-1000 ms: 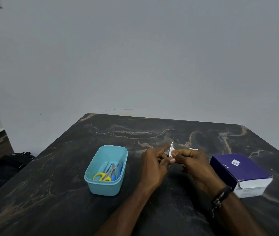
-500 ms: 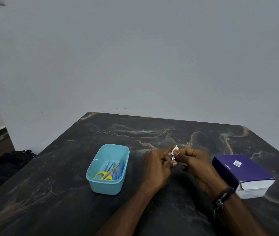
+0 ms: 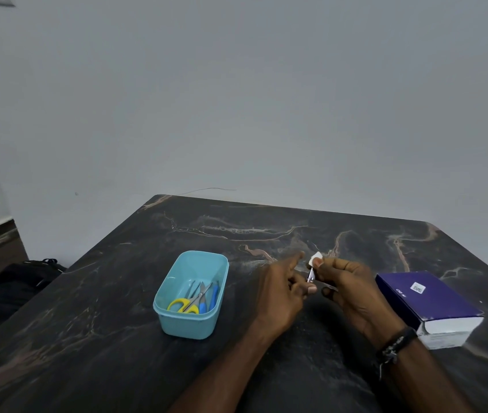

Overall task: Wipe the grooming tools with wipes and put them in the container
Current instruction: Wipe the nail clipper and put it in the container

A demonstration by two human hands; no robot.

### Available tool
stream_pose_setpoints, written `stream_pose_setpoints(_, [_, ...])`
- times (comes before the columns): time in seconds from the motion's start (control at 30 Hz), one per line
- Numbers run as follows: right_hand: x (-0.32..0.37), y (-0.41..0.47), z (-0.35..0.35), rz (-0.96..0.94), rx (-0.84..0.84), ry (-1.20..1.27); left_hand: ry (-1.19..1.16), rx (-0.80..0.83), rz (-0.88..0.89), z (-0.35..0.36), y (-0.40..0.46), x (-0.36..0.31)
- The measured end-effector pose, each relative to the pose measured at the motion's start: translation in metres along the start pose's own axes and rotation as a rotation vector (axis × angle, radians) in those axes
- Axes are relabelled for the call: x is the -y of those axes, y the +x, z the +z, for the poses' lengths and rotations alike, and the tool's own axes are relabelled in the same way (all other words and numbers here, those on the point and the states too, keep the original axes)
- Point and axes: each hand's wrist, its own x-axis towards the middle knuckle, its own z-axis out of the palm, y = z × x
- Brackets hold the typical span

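Note:
A small metal grooming tool hangs between my two hands above the table's middle. My right hand pinches a white wipe over the tool's upper end. My left hand sits just left of it, fingers curled at the tool's lower end and index finger stretched out. The light blue container stands to the left of my hands. It holds yellow-handled scissors, a blue-handled tool and other thin metal tools.
A purple box with white sides lies on the dark marble table right of my right hand. A black bag sits on the floor past the table's left edge. A grey wall stands behind.
The wipe has slid up along the tool, so the metal tip now shows below it. My left index finger has lifted and stretched out. Both hands stay in the same spot.

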Motion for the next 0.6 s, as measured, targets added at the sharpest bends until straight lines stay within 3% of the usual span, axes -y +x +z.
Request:
stream_pose_setpoints(0.17, [0.0021, -0.0043, -0.0004, 0.06, 0.152, -0.061, -0.011, -0.067, -0.033, -0.0012, 0.0028, 0.0027])
stream_pose_setpoints(0.4, [0.0002, 0.0007, -0.0034, 0.028, -0.027, -0.009, 0.013, 0.011, -0.007, 0.0011, 0.0002, 0.0016])
stream_pose_setpoints(0.6, [0.0007, -0.0056, 0.0032, 0.036, 0.099, -0.091, 0.066, -0.101, -0.006, -0.0005, 0.0037, 0.0033])
